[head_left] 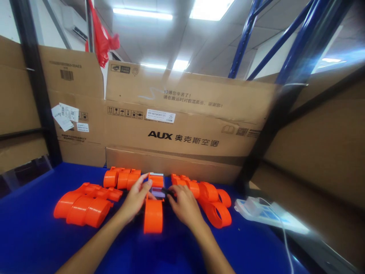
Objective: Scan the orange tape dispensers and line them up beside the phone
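Note:
An orange plastic tape dispenser (154,213) lies lengthwise on the blue table (34,236), right in front of me. My left hand (136,199) grips its left side near the far end, thumb and fingers curled around it. My right hand (184,203) is closed on the right side, pinching a small dark part (169,191) against the dispenser. A grey plate (158,191) shows between the two hands.
Several more orange dispensers lie in groups: left (82,205), back (121,178) and right (211,198). Cardboard boxes (182,125) wall the table's far side. A white tray with a cable (265,213) sits at right, beside blue and black rack posts (273,114).

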The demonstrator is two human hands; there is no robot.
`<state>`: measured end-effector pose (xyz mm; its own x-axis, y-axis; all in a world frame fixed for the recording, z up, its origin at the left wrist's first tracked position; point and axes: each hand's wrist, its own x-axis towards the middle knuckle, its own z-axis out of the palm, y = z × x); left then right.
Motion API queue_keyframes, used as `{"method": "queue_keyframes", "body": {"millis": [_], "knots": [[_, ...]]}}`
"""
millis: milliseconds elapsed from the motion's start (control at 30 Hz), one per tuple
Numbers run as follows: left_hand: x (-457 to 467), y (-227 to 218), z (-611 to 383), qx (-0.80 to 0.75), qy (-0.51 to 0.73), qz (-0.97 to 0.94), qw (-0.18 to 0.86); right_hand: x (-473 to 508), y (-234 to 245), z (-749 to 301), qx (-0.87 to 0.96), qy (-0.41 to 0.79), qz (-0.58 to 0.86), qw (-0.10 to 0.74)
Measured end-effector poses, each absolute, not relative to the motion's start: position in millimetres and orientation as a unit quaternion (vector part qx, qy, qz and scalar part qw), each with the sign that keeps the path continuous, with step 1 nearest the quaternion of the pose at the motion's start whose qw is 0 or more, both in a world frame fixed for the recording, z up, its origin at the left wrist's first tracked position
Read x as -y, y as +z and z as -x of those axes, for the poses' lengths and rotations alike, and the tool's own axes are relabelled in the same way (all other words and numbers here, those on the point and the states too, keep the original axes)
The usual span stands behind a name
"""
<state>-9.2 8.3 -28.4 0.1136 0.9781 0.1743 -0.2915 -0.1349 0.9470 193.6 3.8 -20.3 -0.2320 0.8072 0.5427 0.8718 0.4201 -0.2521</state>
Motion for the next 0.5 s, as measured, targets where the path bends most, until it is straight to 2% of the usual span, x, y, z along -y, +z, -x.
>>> {"method": "queue_keyframes", "body": {"millis": [100,167,367,500], "knots": [[-4.9,-24.4,7.2,-0.338,0.562,-0.501,0.565,-1.0,-9.3,-200.1,0.732,-0.055,0.512,0.445],[-2.0,-22.8,5.1,-0.332,0.556,-0.509,0.567,3.2,-2.5,-199.2,0.720,-0.061,0.483,0.495],[2.6,-25.5,1.0,-0.328,0.533,-0.538,0.564,16.3,3.0,-184.3,0.781,-0.085,0.426,0.449],[1.4,-26.3,0.6,-0.321,0.521,-0.548,0.570,17.7,1.2,-180.4,0.780,-0.114,0.417,0.452]]}}
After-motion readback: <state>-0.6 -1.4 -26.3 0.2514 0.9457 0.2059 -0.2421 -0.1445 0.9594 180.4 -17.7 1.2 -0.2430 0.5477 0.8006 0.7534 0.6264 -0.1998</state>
